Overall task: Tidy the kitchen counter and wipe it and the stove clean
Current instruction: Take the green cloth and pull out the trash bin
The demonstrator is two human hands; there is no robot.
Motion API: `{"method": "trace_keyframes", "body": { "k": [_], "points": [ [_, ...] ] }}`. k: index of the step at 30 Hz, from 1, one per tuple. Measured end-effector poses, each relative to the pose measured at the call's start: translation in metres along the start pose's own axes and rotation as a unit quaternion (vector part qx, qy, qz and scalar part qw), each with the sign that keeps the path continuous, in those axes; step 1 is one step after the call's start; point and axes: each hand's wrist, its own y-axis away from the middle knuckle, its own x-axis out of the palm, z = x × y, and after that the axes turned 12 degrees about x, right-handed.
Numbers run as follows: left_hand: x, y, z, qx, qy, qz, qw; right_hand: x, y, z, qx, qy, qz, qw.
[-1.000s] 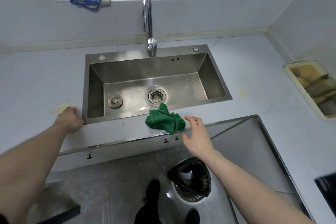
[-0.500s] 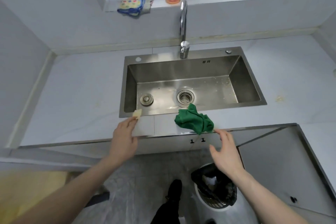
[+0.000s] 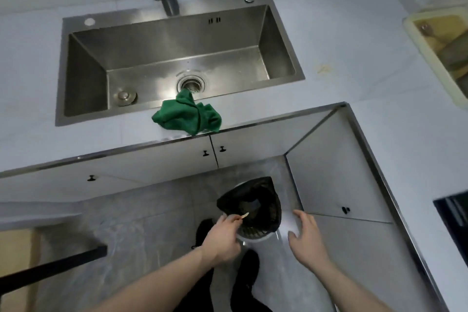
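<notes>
The pale counter (image 3: 30, 63) carries a steel sink (image 3: 83, 71); a green cloth (image 3: 187, 118) lies crumpled on its front edge. Below, the left hand (image 3: 222, 238) pinches a small scrap (image 3: 244, 215) over the bin (image 3: 253, 208); the right hand (image 3: 307, 240) is relaxed, holding nothing.

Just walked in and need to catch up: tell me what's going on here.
A person is clearing scraps during a kitchen tidy-up. The left hand pinches a small pale scrap over the black-lined trash bin on the floor, not yet dropped. The right hand hovers open beside the bin. The green cloth lies bunched on the counter at the sink's front edge, untouched.
</notes>
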Motion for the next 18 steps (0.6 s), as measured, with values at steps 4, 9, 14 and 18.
{"method": "trace_keyframes", "body": {
  "k": [4,9,14,18],
  "points": [
    [0.061,-0.087,0.03,-0.028,0.003,0.062,0.998,0.045,-0.07,-0.043,0.016,0.01,0.019,1.0],
    [0.129,-0.17,0.086,-0.031,-0.021,0.099,0.994,0.1,-0.138,-0.074,0.023,0.014,0.038,0.999],
    [0.182,-0.211,0.144,-0.028,-0.076,0.124,0.989,0.156,-0.183,-0.098,0.039,-0.009,0.054,0.998],
    [0.204,-0.214,0.18,-0.054,-0.112,0.104,0.987,0.187,-0.206,-0.114,0.055,-0.02,0.071,0.996]
  ]
}}
